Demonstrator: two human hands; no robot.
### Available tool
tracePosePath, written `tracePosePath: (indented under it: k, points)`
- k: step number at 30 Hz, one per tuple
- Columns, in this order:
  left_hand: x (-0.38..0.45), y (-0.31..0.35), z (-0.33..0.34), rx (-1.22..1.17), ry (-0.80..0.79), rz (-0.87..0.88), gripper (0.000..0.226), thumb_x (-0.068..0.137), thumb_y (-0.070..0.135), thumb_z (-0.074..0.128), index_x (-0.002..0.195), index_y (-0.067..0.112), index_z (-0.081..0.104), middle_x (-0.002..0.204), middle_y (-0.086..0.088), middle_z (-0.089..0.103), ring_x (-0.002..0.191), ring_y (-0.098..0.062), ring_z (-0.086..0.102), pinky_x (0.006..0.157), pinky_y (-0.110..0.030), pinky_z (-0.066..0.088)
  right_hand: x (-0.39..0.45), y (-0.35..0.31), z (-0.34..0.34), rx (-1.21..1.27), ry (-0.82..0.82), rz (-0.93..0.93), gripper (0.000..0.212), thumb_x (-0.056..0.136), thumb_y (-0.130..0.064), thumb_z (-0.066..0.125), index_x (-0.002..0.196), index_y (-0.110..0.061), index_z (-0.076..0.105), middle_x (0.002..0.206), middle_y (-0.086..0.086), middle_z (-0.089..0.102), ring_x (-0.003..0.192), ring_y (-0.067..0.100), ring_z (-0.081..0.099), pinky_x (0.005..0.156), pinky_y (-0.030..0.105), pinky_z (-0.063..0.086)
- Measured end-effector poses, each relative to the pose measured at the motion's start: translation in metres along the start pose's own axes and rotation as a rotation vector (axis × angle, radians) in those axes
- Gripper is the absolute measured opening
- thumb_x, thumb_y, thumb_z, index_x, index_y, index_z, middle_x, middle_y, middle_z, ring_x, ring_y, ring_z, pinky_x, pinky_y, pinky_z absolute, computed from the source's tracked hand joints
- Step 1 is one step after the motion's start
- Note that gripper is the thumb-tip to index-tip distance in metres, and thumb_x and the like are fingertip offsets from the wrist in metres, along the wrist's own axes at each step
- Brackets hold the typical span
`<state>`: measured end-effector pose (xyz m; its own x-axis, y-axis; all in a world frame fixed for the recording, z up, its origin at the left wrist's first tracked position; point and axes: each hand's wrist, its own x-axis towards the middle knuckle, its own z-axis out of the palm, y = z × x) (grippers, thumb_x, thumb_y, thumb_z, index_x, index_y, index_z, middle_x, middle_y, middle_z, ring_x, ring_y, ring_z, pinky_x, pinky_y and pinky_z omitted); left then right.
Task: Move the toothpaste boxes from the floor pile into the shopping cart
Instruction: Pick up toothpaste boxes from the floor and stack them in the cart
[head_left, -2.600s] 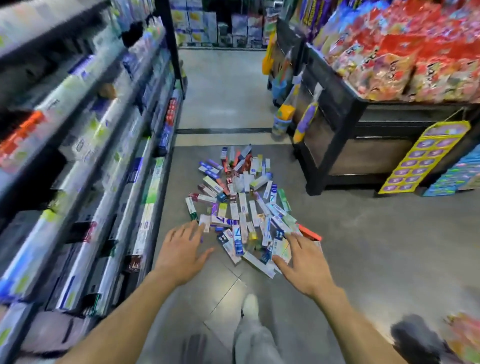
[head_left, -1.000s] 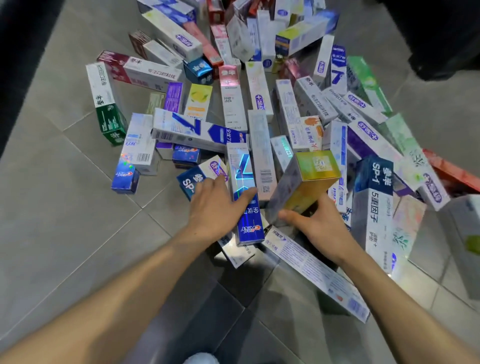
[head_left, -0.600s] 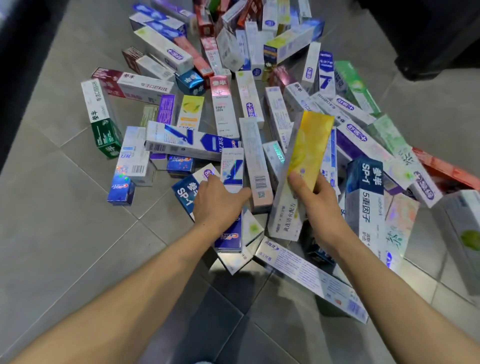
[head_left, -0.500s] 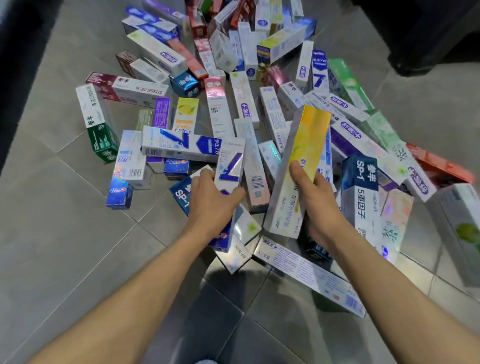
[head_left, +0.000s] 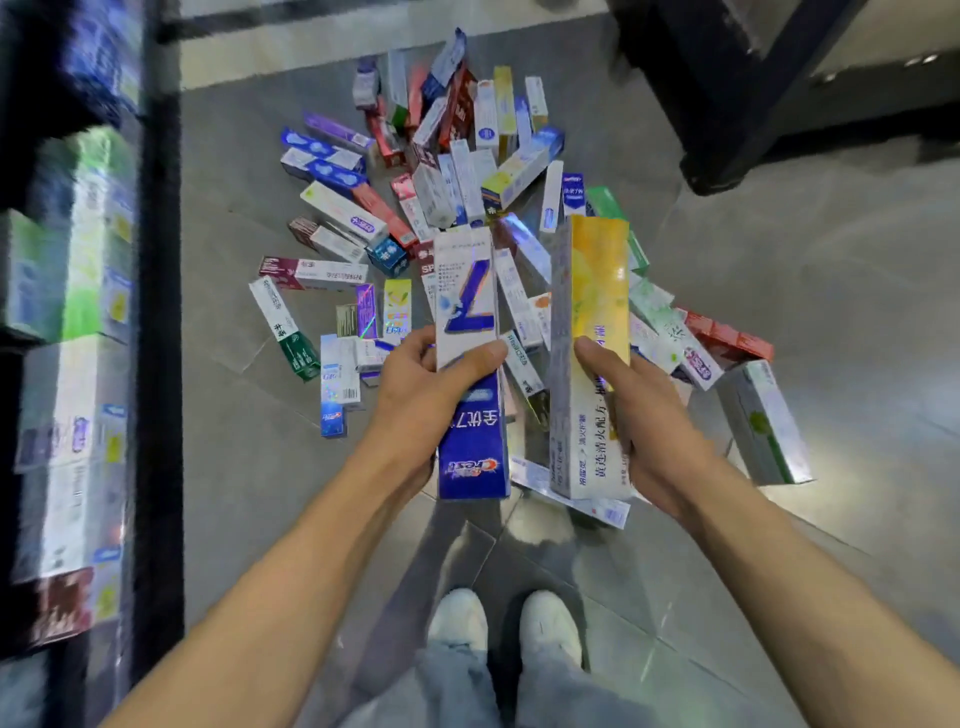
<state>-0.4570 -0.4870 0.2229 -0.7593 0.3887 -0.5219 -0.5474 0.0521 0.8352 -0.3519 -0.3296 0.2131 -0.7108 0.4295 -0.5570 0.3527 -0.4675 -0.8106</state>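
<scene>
We hold one toothpaste box in each hand, both lifted clear of the pile of toothpaste boxes (head_left: 467, 208) that lies scattered on the grey tiled floor (head_left: 234, 441) ahead of our feet. Our left hand (head_left: 431, 395) grips the blue and white box (head_left: 470, 364) at about its middle, thumb across the front face and fingers curled behind it; the box stands roughly upright, its dark blue end toward us and its white end with a large "7" pointing away. Our right hand (head_left: 639, 415) clamps the yellow and white box (head_left: 589, 353) the same way, thumb pressed on the front, fingers wrapped round the back. The two boxes stand side by side, close but apart. Beneath them the pile spreads away from us. Our white shoes (head_left: 504, 618) stand on the tiles just short of the nearest boxes. A blurred shelf (head_left: 78, 312) of goods runs along our left, and a dark display stand (head_left: 727, 104) rises at the far right.
</scene>
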Motion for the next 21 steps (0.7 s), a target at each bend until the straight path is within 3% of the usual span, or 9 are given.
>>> tracePosePath:
  k: [4, 8, 11, 14, 21]
  points:
    - [-0.099, 0.126, 0.045, -0.033, -0.03, 0.003, 0.045, 0.083, 0.011, 0.077, 0.123, 0.014, 0.055, 0.104, -0.008, 0.076, 0.089, -0.031, 0.074, 0.081, -0.049, 0.06, -0.109, -0.128, 0.013, -0.004, 0.022, -0.014, 0.023, 0.096, -0.03, 0.064, 0.115, -0.017, 0.069, 0.107, 0.013, 0.075, 0.1, 0.04, 0.071, 0.09, 0.055, 0.056]
    - [-0.2, 0.247, 0.097, -0.038, -0.093, 0.066, 0.036, 0.085, 0.015, 0.076, 0.115, 0.02, 0.056, 0.102, -0.008, 0.076, 0.082, -0.028, 0.073, 0.078, -0.048, 0.059, -0.221, -0.256, 0.022, 0.024, 0.074, -0.12, 0.02, 0.095, -0.027, 0.064, 0.11, -0.014, 0.067, 0.092, 0.006, 0.077, 0.079, 0.022, 0.075, 0.068, 0.035, 0.059]
    - [-0.273, 0.318, 0.136, -0.021, -0.161, 0.106, 0.039, 0.085, 0.019, 0.077, 0.118, 0.019, 0.057, 0.104, -0.008, 0.076, 0.083, -0.028, 0.075, 0.072, -0.042, 0.061, -0.3, -0.328, 0.024, 0.051, 0.126, -0.176, 0.035, 0.089, -0.032, 0.072, 0.116, -0.011, 0.064, 0.1, 0.01, 0.077, 0.089, 0.027, 0.075, 0.082, 0.045, 0.059]
    - [-0.329, 0.362, 0.173, -0.03, -0.22, 0.142, 0.035, 0.087, 0.02, 0.076, 0.117, 0.019, 0.059, 0.101, -0.006, 0.077, 0.082, -0.026, 0.076, 0.068, -0.039, 0.061, -0.36, -0.372, 0.017, 0.076, 0.153, -0.219, 0.041, 0.085, -0.036, 0.074, 0.116, -0.012, 0.065, 0.106, 0.014, 0.075, 0.102, 0.037, 0.071, 0.097, 0.056, 0.053]
    - [-0.415, 0.399, 0.239, 0.083, -0.453, 0.154, 0.037, 0.085, 0.029, 0.075, 0.117, 0.018, 0.06, 0.096, -0.004, 0.078, 0.077, -0.023, 0.076, 0.064, -0.037, 0.061, -0.481, -0.411, -0.02, 0.275, 0.341, -0.325, 0.032, 0.095, -0.027, 0.065, 0.119, -0.007, 0.062, 0.108, 0.019, 0.074, 0.103, 0.042, 0.069, 0.088, 0.053, 0.058]
